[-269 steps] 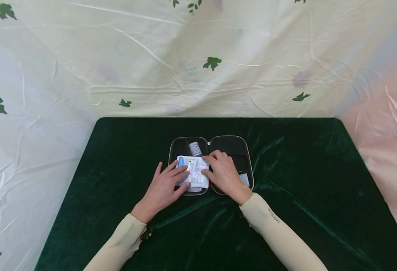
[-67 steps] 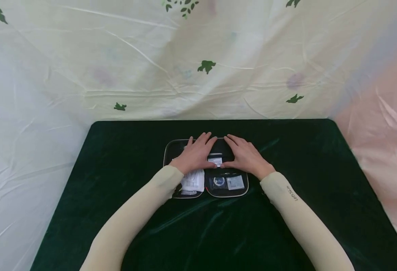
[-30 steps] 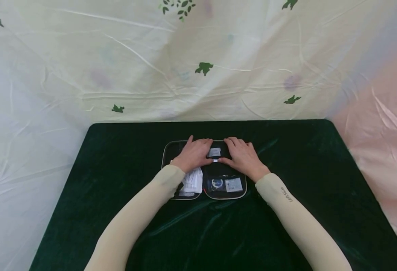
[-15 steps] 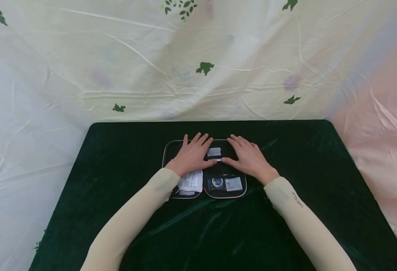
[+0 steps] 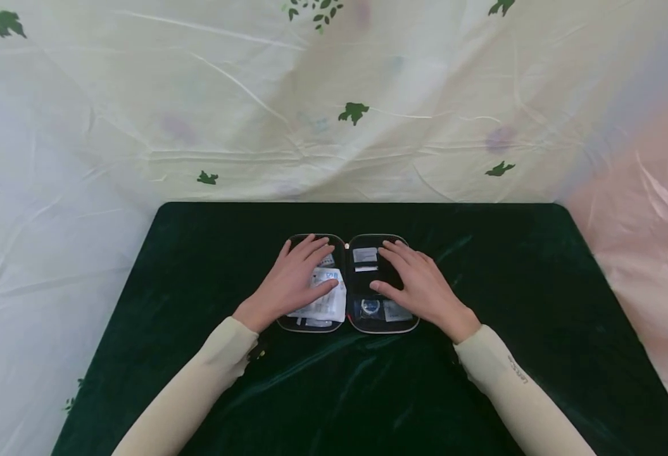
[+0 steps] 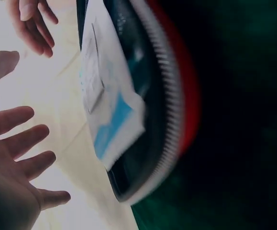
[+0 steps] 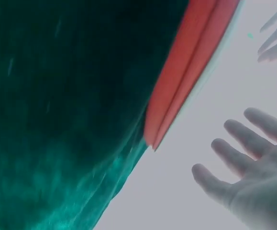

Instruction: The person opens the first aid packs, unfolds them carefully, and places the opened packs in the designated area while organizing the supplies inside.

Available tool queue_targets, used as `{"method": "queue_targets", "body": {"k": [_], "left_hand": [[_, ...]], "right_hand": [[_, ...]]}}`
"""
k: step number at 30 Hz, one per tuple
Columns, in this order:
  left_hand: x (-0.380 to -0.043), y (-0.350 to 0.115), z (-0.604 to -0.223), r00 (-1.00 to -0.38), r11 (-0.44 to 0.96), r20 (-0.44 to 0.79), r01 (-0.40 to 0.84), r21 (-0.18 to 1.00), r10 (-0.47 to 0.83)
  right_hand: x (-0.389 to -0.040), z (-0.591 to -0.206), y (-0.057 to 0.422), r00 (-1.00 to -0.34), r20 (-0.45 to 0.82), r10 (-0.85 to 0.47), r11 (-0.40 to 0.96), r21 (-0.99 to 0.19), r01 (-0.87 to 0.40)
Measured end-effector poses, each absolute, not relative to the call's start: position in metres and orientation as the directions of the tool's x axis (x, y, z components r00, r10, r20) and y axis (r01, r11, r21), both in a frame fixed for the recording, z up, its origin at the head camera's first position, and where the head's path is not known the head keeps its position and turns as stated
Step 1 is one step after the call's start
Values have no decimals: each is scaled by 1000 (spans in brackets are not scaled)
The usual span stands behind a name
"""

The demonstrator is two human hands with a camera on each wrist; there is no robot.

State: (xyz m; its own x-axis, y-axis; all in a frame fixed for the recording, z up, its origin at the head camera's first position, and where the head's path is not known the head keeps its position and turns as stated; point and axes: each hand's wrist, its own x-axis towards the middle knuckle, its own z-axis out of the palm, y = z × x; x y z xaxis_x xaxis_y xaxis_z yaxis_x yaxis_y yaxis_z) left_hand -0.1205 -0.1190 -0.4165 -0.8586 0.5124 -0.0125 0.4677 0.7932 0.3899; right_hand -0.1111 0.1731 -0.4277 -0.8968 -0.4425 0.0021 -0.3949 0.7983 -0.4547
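A zippered case, red outside and black inside, lies unfolded on the table. My left hand hovers with spread fingers over its left half, above a white printed packet. In the left wrist view those fingers stand apart from the packet and grip nothing. Beneath the fingertips a small printed item is partly hidden. My right hand is over the right half, fingers extended and holding nothing. That half carries a pale packet, a white strip, a round item and a grey-white packet.
Dark green velvet covers the table under the case. Behind it hangs a pale cloth with green leaf shapes, and pinkish cloth is at the right.
My left hand has moved left and nearer me, off the case's middle. My right hand has come slightly nearer. Since the earliest frame, the pale packet has appeared in the right half.
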Motion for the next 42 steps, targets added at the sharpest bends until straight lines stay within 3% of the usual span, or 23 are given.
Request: {"method": "queue_targets", "body": {"k": [12,24,42], "left_hand": [[-105,-141,-432,-857,768,5,464,442,515],[-109,-140,-440,-818,777,-2,545,317,575],[-108,-133,-428,-885,708,-36,348,615,465]], "right_hand": [[-91,-430,146,-892,68,-446,761,-496,-418],[-89,-431,143,-894,68,-442,761,-499,-414],[-90,-431,149,-901,41,-432,764,-515,-389]]}}
